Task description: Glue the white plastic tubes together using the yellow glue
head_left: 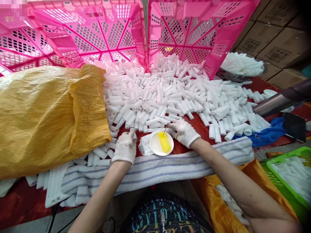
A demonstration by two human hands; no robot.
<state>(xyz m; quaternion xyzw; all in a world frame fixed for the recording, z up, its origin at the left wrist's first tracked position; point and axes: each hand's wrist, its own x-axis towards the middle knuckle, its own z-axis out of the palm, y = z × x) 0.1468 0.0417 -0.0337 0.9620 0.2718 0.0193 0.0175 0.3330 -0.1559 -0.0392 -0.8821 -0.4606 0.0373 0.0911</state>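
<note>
A small white bowl (155,149) stands in front of me, holding a bright yellow block (164,142). From the block a thin stick (165,129) rises toward my right hand (185,132), whose gloved fingers are pinched at its upper end. My left hand (124,147), also in a white glove, is left of the bowl with its fingers drawn together at the near edge of a pile of short white tubes (155,97). Whatever sits between its fingertips is too hidden to name. Crumpled white wrapping (145,145) lies beneath and beside the bowl.
Pink plastic crates (143,38) back the pile. A yellow woven sack (48,116) lies at left, and a striped towel (155,171) runs along the table edge. At right are a metal pole (279,100), a full basin (225,75) and a green basket (269,165).
</note>
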